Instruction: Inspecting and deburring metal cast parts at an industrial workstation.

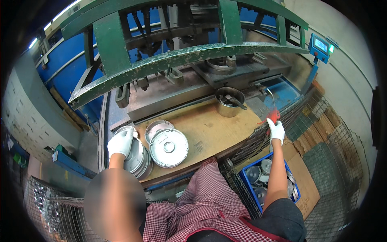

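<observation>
My left hand (pixel 121 144), in a white glove, has its fingers closed on the rim of a round metal casting at the left end of the bench; the fingertips are partly hidden. Under and in front of this hand rises a stack of silvery round castings (pixel 139 161). Just right of it lies another pile, topped by a round casting (pixel 169 147) with a ringed hole in its middle. At the right, my gloved right hand (pixel 276 131) grips a red air blow gun (pixel 273 116), whose thin bent nozzle points up and away.
A metal pot (pixel 229 109) with a dark-handled tool in it stands on the tan bench top (pixel 205 131). Overhead hangs a green machine frame (pixel 177 54) with clamps. A blue crate (pixel 244 181) of round metal parts sits lower right beside wire mesh (pixel 342 177). A control panel (pixel 320 47) stands far right.
</observation>
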A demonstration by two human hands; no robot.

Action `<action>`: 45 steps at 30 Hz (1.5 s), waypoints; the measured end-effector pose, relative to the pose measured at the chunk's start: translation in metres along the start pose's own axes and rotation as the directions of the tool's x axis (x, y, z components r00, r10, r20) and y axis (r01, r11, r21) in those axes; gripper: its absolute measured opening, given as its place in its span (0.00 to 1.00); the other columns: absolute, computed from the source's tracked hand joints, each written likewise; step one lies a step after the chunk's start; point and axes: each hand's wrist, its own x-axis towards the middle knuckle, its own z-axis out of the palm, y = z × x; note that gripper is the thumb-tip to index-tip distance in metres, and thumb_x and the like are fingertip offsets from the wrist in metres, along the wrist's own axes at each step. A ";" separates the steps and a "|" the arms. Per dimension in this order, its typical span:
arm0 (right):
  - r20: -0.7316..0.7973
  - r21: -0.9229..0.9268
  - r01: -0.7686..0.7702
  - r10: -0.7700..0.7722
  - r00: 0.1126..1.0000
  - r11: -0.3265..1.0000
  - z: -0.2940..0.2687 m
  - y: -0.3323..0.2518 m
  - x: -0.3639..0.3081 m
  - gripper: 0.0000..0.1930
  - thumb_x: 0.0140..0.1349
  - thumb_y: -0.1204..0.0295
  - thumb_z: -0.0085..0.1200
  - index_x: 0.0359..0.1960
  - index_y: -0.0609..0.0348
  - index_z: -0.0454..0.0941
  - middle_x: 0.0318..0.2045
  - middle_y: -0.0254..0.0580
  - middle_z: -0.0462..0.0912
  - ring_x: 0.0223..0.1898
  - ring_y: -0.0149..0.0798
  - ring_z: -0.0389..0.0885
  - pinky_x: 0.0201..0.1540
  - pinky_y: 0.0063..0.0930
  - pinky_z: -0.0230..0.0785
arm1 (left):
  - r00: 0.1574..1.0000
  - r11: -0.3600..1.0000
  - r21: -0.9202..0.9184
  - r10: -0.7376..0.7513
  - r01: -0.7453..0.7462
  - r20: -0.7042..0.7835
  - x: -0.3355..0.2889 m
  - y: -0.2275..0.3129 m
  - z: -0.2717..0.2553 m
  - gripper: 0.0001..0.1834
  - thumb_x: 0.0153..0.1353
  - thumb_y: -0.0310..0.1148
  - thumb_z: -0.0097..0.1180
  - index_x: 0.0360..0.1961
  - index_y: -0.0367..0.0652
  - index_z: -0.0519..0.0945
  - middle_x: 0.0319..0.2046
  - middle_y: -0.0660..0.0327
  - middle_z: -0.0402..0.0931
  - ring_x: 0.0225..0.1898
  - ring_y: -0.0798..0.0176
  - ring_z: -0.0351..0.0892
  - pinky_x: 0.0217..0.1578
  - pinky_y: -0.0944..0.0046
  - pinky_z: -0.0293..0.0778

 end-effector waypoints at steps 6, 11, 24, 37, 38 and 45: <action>0.218 0.617 0.117 -0.311 0.925 0.779 -0.006 -0.083 -0.001 0.27 0.58 0.49 0.59 0.46 0.61 0.77 0.32 0.39 0.80 0.27 0.33 0.77 0.24 0.27 0.69 | 1.000 1.000 -0.031 0.002 -0.002 0.012 0.003 -0.004 0.004 0.28 0.66 0.58 0.36 0.46 0.54 0.84 0.46 0.52 0.81 0.49 0.46 0.79 0.52 0.53 0.71; 0.450 0.146 0.286 -0.321 0.833 0.947 0.026 -0.170 0.003 0.28 0.54 0.47 0.62 0.40 0.63 0.79 0.26 0.41 0.80 0.23 0.35 0.77 0.24 0.32 0.69 | 1.000 0.999 -0.030 0.022 -0.022 -0.007 0.005 -0.006 0.005 0.29 0.66 0.59 0.36 0.44 0.52 0.85 0.45 0.50 0.81 0.49 0.44 0.78 0.52 0.52 0.71; 0.393 -0.445 0.473 -0.308 0.866 0.760 0.072 -0.234 0.014 0.27 0.59 0.48 0.53 0.48 0.59 0.80 0.49 0.58 0.80 0.52 0.57 0.78 0.54 0.43 0.70 | 0.997 0.996 -0.069 0.044 -0.048 -0.058 0.005 -0.012 0.019 0.30 0.66 0.59 0.37 0.42 0.51 0.85 0.44 0.49 0.81 0.48 0.43 0.79 0.52 0.51 0.72; 0.475 -0.363 0.546 -0.354 0.806 0.755 0.160 -0.254 0.012 0.28 0.56 0.48 0.57 0.49 0.58 0.80 0.50 0.57 0.80 0.53 0.55 0.78 0.54 0.42 0.70 | 0.996 0.998 -0.042 0.041 -0.044 -0.085 0.013 -0.020 0.049 0.29 0.66 0.59 0.37 0.42 0.51 0.85 0.43 0.51 0.82 0.47 0.44 0.80 0.51 0.52 0.72; 0.459 -0.363 0.541 -0.359 0.813 0.759 0.165 -0.260 0.014 0.28 0.56 0.48 0.57 0.50 0.57 0.80 0.50 0.56 0.80 0.54 0.54 0.78 0.55 0.41 0.70 | 0.997 0.998 -0.047 0.039 -0.042 -0.072 0.013 -0.020 0.045 0.29 0.66 0.58 0.38 0.42 0.50 0.85 0.43 0.51 0.82 0.47 0.44 0.80 0.51 0.52 0.72; 0.538 -0.345 0.644 -0.418 0.732 0.683 0.187 -0.263 0.015 0.26 0.58 0.49 0.55 0.50 0.56 0.80 0.52 0.54 0.80 0.55 0.53 0.77 0.55 0.41 0.70 | 0.996 0.998 -0.043 0.051 -0.054 -0.069 0.012 -0.018 0.039 0.28 0.66 0.58 0.39 0.43 0.50 0.85 0.44 0.51 0.82 0.46 0.45 0.80 0.52 0.52 0.72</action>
